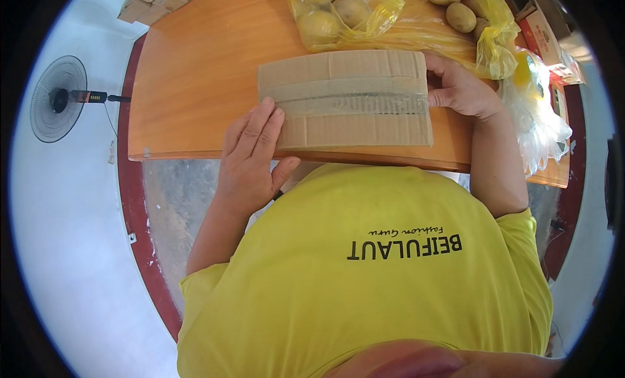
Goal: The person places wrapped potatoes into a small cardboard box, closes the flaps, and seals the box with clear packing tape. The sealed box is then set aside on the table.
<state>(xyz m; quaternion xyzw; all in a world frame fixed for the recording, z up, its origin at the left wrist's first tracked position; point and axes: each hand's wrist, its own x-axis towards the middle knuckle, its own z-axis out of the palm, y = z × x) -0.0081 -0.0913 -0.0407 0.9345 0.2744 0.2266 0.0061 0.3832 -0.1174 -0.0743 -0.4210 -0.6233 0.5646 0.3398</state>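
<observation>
A closed cardboard box (342,129) with clear tape along its middle lies at the near edge of the orange-brown wooden table (205,85). My left hand (256,148) rests against its left end, two fingertips on the taped face and the thumb apart below. At the opposite end, my right hand (456,87) touches the box's side with its thumb, the fingers curled near the far right corner and partly hidden behind it. Whether either hand carries any of the box's weight cannot be told.
Behind the box lie a yellow plastic bag (351,19) of round produce and potatoes (460,17) on yellow plastic. Clear plastic bags (534,119) and a red and white carton (539,36) sit at right. Small cardboard boxes (151,4) stand far left; a fan (59,99) is beyond the table.
</observation>
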